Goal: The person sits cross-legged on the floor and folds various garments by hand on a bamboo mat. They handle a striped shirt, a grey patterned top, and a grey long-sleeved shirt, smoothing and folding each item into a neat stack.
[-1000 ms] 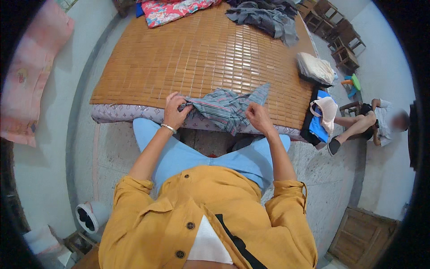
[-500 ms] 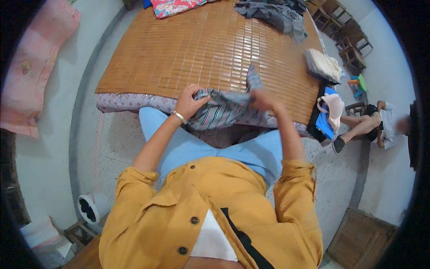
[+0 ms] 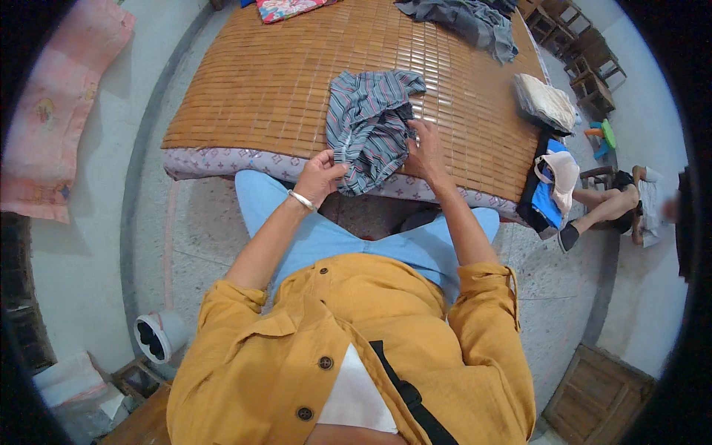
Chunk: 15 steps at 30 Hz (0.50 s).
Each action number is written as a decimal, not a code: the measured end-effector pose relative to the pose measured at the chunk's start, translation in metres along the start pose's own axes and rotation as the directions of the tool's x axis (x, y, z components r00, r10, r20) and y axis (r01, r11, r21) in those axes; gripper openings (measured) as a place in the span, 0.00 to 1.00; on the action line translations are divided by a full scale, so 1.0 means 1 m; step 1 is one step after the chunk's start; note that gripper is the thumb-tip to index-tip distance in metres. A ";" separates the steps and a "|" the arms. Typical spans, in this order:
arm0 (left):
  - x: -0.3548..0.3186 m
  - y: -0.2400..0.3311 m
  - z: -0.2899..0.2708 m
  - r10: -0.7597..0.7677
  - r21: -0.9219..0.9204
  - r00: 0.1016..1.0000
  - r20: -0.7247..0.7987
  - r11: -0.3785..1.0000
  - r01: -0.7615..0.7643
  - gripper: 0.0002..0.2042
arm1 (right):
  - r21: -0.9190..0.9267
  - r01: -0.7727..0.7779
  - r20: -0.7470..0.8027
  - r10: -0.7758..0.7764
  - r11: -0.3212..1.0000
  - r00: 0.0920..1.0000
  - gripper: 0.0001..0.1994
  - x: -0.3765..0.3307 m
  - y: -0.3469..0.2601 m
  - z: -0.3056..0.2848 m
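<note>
Grey-blue striped shorts (image 3: 368,101) lie loosely bunched on the near edge of the bamboo mat (image 3: 252,89), with part of the cloth hanging over the edge. My left hand (image 3: 320,178), a bracelet at its wrist, pinches the gathered edge at the near left corner. At the right side of the opening, my right hand (image 3: 428,154) grips the cloth between thumb and fingers. The folds hide some of its fingertips.
Folded clothes (image 3: 545,104) and a bra (image 3: 558,174) lie along the mat's right edge. Grey clothing (image 3: 467,26) and a floral cloth (image 3: 293,6) lie at the far side. A person (image 3: 612,204) sits at the right. A white bucket (image 3: 159,335) stands on the floor at left.
The shorts have gone from bunched at the bed's edge to spread farther onto the mat. My right hand has moved down and slightly left.
</note>
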State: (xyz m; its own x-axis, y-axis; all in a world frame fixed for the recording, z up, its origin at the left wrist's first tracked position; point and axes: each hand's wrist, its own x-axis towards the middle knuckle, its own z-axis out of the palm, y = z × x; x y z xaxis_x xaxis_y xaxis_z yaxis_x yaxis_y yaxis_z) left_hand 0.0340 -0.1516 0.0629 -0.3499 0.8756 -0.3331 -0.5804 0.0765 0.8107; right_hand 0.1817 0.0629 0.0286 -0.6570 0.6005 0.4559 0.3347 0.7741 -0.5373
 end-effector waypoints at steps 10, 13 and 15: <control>-0.035 0.020 0.013 0.161 0.338 0.960 0.228 0.912 -0.233 0.24 | -0.364 -0.097 0.423 0.257 0.926 0.869 0.11 0.044 0.001 0.017; -0.028 0.064 -0.018 0.503 0.846 0.849 0.161 0.373 -0.381 0.18 | -0.145 -0.109 0.134 0.128 0.984 0.983 0.10 0.063 0.019 -0.017; -0.015 0.109 -0.037 0.603 0.945 0.771 0.206 0.081 -0.317 0.16 | -0.166 -0.046 -0.042 0.040 0.985 0.998 0.09 0.091 0.008 -0.070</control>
State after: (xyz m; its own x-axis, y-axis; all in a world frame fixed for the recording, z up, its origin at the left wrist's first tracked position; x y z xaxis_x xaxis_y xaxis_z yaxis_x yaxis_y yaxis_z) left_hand -0.0507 -0.1741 0.1384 -0.4678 0.8195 0.3311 0.7585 0.1799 0.6263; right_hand 0.1714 0.1382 0.1152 -0.6140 0.6386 0.4640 0.4718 0.7681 -0.4328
